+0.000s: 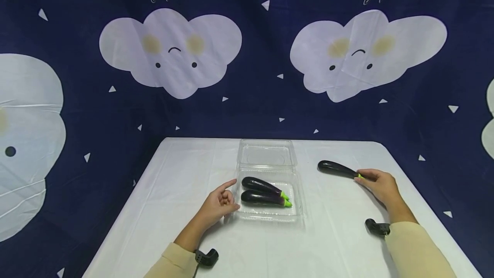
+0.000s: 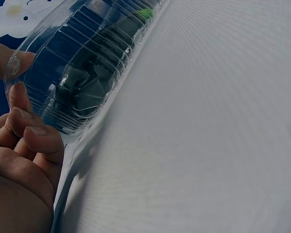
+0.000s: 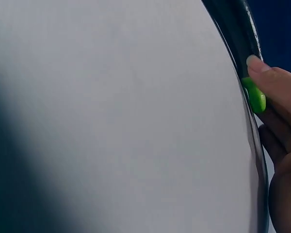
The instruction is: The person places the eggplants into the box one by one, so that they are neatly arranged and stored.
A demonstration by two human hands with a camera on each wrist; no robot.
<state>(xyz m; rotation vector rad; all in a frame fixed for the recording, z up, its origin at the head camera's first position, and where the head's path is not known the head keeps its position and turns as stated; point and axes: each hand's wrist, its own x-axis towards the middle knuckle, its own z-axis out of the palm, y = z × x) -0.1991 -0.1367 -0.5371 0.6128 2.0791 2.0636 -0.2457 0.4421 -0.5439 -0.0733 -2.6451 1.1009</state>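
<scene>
At the table's right side, my right hand (image 1: pixel 380 185) pinches a dark purple eggplant (image 1: pixel 336 168) near its green stem end. In the right wrist view the thumb presses beside the green cap (image 3: pixel 255 95), and only the eggplant's stem part shows. Two more eggplants (image 1: pixel 260 197) lie side by side in a clear plastic clamshell box (image 1: pixel 266 217), green ends to the right. My left hand (image 1: pixel 217 203) is at the box's left side, index finger and thumb spread along its edge, the other fingers bent. Its fingertips (image 2: pixel 25 62) meet the plastic rim in the left wrist view.
The box's hinged lid (image 1: pixel 266 154) lies folded back, away from me. A white cloth covers the table (image 1: pixel 185 158). Behind it hangs a dark blue curtain (image 1: pixel 266 110) with clouds. Black wrist devices (image 1: pixel 207 258) are on both arms.
</scene>
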